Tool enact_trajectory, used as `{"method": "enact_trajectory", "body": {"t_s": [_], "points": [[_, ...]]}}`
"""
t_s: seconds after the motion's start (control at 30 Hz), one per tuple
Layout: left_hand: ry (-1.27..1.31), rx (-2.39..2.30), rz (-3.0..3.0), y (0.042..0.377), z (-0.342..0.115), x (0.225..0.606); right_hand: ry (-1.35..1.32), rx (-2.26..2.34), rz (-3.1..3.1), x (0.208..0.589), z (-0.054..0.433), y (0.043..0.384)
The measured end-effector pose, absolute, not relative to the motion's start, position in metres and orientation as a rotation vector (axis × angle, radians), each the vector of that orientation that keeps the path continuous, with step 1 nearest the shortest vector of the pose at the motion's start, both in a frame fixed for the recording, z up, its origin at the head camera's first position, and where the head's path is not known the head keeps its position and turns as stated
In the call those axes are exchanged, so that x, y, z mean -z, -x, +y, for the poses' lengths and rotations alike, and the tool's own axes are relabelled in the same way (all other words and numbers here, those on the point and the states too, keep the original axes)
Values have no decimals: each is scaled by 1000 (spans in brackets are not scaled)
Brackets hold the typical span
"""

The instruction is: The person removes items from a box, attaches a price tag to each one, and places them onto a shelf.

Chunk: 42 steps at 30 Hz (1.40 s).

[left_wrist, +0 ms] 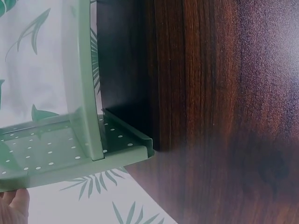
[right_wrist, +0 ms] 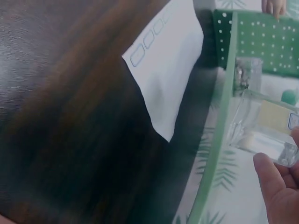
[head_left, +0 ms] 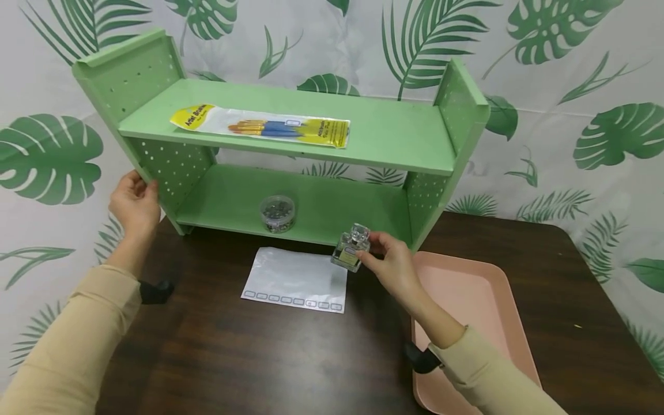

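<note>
A green two-tier shelf [head_left: 399,129] with perforated side panels stands on the dark wooden table [head_left: 311,363]. My left hand [head_left: 136,204] holds the edge of its left side panel, thumb toward the front. In front of the lower board, near its right end, my right hand [head_left: 391,262] pinches a small clear glass perfume bottle [head_left: 346,253] with a faceted stopper and a yellowish label. In the right wrist view, fingers and thumb grip the bottle [right_wrist: 261,119] by one end. A round clear tub [head_left: 277,214] of small dark pieces sits on the lower board.
A pack of artist brushes [head_left: 264,127] lies on the upper board. On the table in front of the shelf is a white sheet [head_left: 295,279] with a row of small printed boxes. A pink tray [head_left: 482,305] lies at the right, under my right forearm. A leaf-patterned backdrop [head_left: 544,86] hangs behind.
</note>
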<state>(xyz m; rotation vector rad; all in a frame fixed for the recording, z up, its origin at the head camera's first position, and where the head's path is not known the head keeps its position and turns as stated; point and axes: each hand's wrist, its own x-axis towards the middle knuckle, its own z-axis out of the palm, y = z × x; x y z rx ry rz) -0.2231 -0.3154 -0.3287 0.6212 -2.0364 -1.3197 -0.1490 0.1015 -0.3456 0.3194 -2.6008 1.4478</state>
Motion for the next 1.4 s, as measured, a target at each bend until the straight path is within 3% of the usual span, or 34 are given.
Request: {"method": "enact_trajectory", "body": {"t_s": [0.57, 1.4], "points": [[-576, 1334, -2031, 221, -315, 330, -377, -1377, -2595, 342, 87, 197], [-512, 1258, -2050, 219, -315, 331, -423, -1340, -2622, 348, 77, 212]]}}
